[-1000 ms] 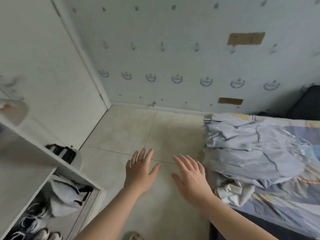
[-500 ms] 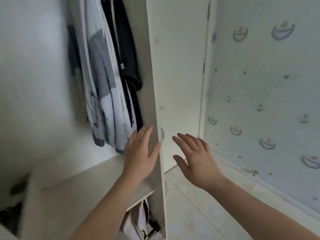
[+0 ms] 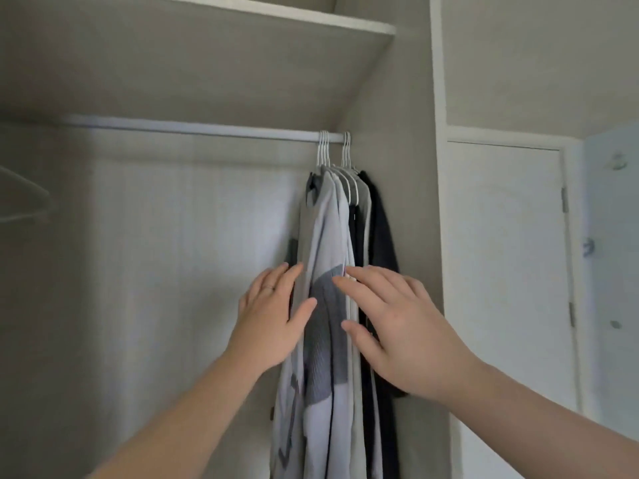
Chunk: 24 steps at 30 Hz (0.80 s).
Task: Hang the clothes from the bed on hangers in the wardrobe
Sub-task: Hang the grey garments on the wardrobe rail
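Note:
Several garments (image 3: 328,257), light grey-blue and black, hang on white hangers (image 3: 340,160) bunched at the right end of the wardrobe rail (image 3: 193,128). My left hand (image 3: 273,316) is raised with straight fingers at the left side of the light garment, holding nothing. My right hand (image 3: 397,323) is spread open in front of the black clothes, also holding nothing. An empty hanger (image 3: 27,198) shows blurred at the far left. The bed is out of view.
A shelf (image 3: 269,15) runs above the rail. The wardrobe's right side panel (image 3: 415,167) stands beside the clothes. A white door (image 3: 505,271) and patterned wall (image 3: 612,236) lie to the right. The rail's left stretch is bare.
The view swung from the bed and floor up into the wardrobe. Both open hands rose to the hanging clothes.

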{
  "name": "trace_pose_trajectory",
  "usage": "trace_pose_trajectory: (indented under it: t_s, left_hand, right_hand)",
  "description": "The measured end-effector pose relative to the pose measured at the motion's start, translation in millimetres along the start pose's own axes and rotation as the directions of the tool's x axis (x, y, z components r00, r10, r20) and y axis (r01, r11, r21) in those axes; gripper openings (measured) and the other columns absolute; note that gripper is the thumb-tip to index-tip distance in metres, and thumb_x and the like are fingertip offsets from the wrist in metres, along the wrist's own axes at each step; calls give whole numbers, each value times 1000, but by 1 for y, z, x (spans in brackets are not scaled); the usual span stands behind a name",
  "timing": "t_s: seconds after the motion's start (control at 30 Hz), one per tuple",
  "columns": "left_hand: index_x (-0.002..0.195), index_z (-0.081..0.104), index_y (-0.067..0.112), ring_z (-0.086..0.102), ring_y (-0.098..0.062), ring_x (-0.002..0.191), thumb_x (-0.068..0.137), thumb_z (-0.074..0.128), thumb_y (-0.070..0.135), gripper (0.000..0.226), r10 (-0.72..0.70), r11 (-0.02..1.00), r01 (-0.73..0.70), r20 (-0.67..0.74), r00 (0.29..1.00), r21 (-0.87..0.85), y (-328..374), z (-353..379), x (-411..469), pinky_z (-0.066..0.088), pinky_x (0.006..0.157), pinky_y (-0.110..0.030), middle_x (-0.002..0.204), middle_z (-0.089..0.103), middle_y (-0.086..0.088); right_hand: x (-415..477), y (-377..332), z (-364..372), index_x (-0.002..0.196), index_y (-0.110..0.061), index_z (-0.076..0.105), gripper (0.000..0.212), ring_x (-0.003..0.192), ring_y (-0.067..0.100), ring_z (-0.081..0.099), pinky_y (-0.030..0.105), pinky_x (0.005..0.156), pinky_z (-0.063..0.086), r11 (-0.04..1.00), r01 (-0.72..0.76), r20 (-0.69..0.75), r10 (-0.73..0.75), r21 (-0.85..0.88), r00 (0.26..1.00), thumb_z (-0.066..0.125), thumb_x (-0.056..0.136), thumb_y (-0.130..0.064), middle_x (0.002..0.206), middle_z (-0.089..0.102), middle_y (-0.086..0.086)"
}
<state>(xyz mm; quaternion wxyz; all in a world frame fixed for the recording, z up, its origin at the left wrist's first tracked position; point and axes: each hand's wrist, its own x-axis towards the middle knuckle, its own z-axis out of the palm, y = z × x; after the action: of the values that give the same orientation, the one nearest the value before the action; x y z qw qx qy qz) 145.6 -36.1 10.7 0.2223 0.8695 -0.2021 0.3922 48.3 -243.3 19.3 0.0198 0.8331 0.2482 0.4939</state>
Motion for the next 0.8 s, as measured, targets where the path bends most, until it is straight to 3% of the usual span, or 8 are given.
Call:
trace_pose_trajectory:
  t_s: [0.17, 0.37, 0.6, 0.8]
  left_hand:
    - [155, 19, 39, 11, -19, 151, 100, 39, 54, 61, -81, 989, 80, 2, 997, 122, -14, -5, 76, 18, 120, -44, 165, 19, 6]
    - [155, 25, 36, 16, -21, 150, 99, 40, 59, 62, -146, 986, 145, 8, 989, 81, -21, -4, 140, 22, 116, -45, 163, 24, 8]
    - [153, 30, 32, 18, -22, 148, 99, 41, 58, 62, -134, 967, 129, -10, 991, -220, -31, 16, 202, 22, 118, -40, 161, 30, 5]
    - [153, 31, 37, 23, -27, 149, 93, 40, 67, 67, -44, 908, 65, 59, 997, -413, -41, 43, 241, 25, 120, -43, 158, 35, 3]
  right_hand:
    - [91, 34, -1, 139, -26, 47, 50, 129, 17, 43, 38, 98, 39, 998, 54, -67, -54, -14, 996, 38, 92, -42, 139, 50, -8]
    - [169, 73, 8, 144, -26, 36, 50, 128, 25, 42, 41, 101, 35, 993, -45, 89, 55, -107, 994, 41, 97, -40, 140, 48, -3]
    - [230, 94, 25, 112, -17, 53, 27, 111, 31, 56, 38, 79, 32, 969, -88, 159, 127, -231, 979, 40, 94, -33, 117, 62, 5]
    - [269, 94, 46, 90, -21, 48, 14, 105, 32, 59, 39, 84, 33, 897, -107, 171, 197, -429, 965, 41, 93, -32, 106, 65, 10]
